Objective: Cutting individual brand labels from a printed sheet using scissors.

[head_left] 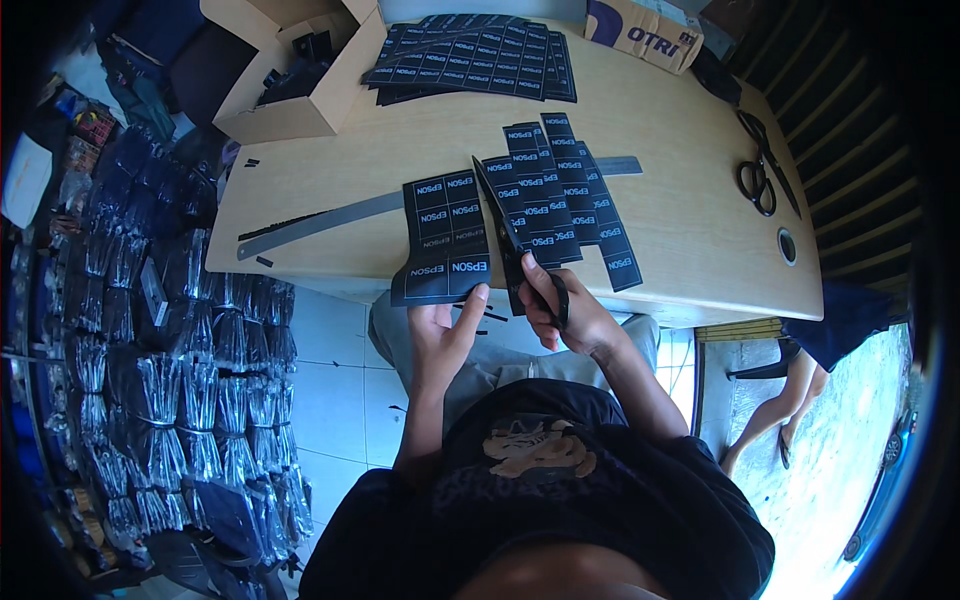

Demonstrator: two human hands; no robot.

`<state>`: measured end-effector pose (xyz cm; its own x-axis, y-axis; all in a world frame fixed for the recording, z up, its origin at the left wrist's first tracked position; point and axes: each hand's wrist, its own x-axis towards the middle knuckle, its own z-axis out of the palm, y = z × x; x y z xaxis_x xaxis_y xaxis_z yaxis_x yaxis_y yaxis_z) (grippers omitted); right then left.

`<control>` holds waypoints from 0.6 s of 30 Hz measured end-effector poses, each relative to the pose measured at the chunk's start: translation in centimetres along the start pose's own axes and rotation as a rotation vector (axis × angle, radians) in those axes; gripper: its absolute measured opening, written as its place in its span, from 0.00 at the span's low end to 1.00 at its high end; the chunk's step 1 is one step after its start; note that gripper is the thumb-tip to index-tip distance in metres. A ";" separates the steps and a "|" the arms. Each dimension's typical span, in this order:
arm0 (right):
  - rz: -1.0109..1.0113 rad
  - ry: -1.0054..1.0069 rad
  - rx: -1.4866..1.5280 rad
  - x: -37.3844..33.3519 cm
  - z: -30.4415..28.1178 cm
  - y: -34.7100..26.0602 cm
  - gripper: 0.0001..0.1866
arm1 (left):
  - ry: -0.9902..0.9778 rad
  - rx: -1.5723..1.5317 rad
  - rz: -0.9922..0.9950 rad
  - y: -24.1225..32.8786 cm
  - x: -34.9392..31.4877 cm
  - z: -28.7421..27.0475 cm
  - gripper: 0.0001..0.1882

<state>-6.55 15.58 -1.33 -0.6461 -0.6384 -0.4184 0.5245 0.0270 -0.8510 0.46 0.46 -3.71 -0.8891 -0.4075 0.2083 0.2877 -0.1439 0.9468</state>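
Observation:
My left hand (pixel 445 340) grips the lower edge of a black printed label sheet (pixel 440 225), thumb on top and fingers beneath. The sheet, divided by pale lines into small rectangles, curls at its near end. In my right hand (pixel 580 320) is a pair of black scissors (pixel 497 210), fingers at the handles. Their blades point away from me along the sheet's right edge; whether they touch it I cannot tell. Right of the blades, several cut black label strips (pixel 570 190) lie overlapping on the table. A metal ruler (pixel 330 226) passes under the sheet and strips.
A pile of black label sheets (pixel 460 60) lies at the table's (pixel 690 200) back. An open cardboard box (pixel 285 125) and a taped carton (pixel 640 38) flank it. Other scissors (pixel 757 190) rest at right. Plastic-wrapped bundles (pixel 165 400) fill the left; a person's legs (pixel 780 405) show at right.

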 end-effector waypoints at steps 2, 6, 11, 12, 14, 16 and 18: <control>0.036 -0.013 0.056 0.2 -0.3 -0.3 0.30 | 0.002 -0.011 -0.077 -0.3 -0.2 -0.3 0.12; 0.010 0.042 0.113 1.2 -1.4 -0.7 0.29 | 0.024 -0.073 -0.328 -0.5 -0.9 -0.7 0.11; -0.041 0.043 0.134 1.2 -2.0 -1.8 0.30 | 0.032 -0.137 -0.491 -1.7 -2.0 -1.3 0.12; -0.098 0.054 0.122 1.0 -1.9 -1.8 0.31 | 0.005 -0.121 -0.545 -1.9 -2.2 -1.5 0.13; -0.154 0.063 0.110 0.1 -1.5 -1.8 0.31 | 0.047 -0.217 -0.598 -2.1 -2.9 -2.3 0.16; -0.290 0.077 -0.065 -1.1 -1.3 -1.6 0.33 | 0.145 -0.310 -0.653 -2.3 -3.5 -3.2 0.22; -0.307 0.014 0.068 -1.9 -1.7 -0.4 0.34 | 0.231 -0.330 -0.631 -2.4 -3.3 -3.9 0.19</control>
<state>-6.47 18.08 -0.70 -0.7873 -0.5980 -0.1502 0.3395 -0.2170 -0.9152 4.09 -1.37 -7.66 -0.8340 -0.3316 -0.4411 -0.1279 -0.6614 0.7391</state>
